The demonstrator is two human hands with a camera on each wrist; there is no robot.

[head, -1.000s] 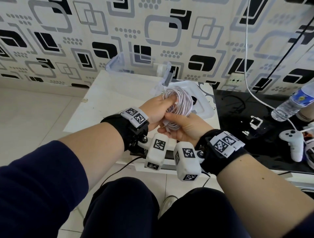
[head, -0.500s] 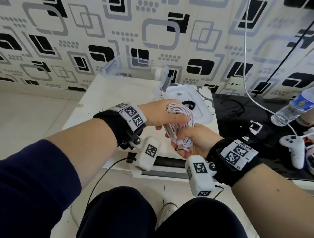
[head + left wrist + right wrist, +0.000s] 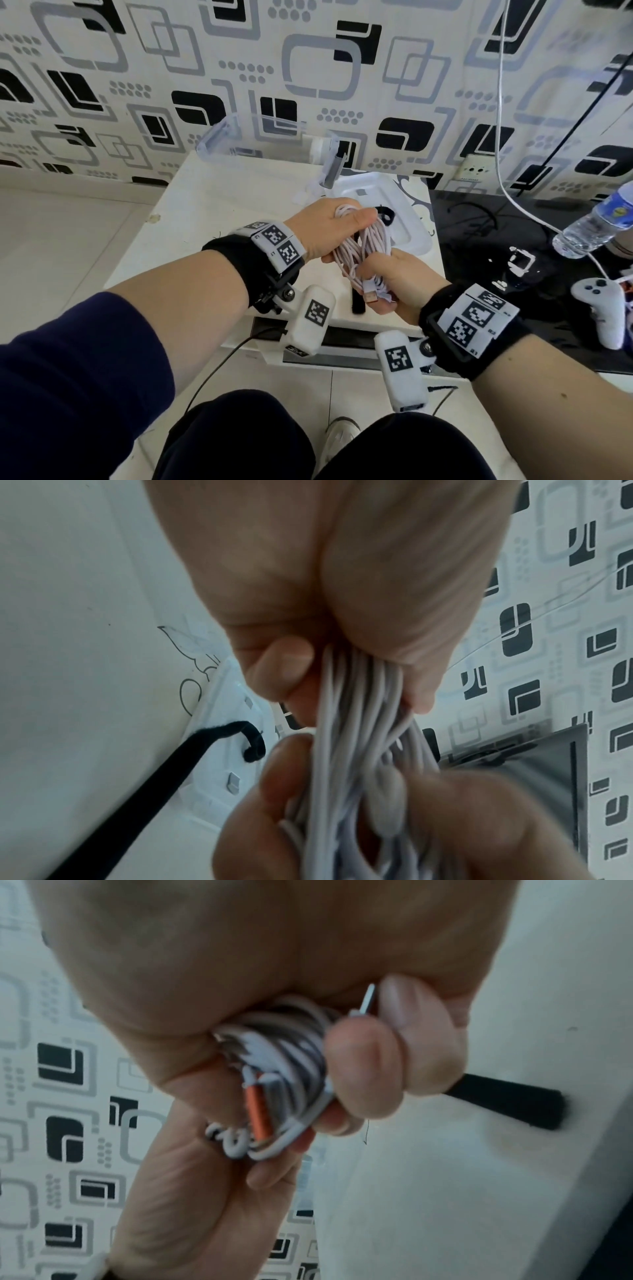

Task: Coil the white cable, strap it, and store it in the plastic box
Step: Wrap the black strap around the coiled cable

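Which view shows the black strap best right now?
The left wrist view: the black strap runs long across the white table, curled end visible. The head view shows two short bits either side of the cable; the right wrist view shows one blurred end.

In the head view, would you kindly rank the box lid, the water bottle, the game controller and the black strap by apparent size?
1. box lid, though partly hidden
2. water bottle and game controller: look alike, unranked
3. black strap, mostly hidden behind the white cable

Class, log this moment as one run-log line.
left hand: grips coiled white cable top | right hand: grips bottom | black strap: on table, unused
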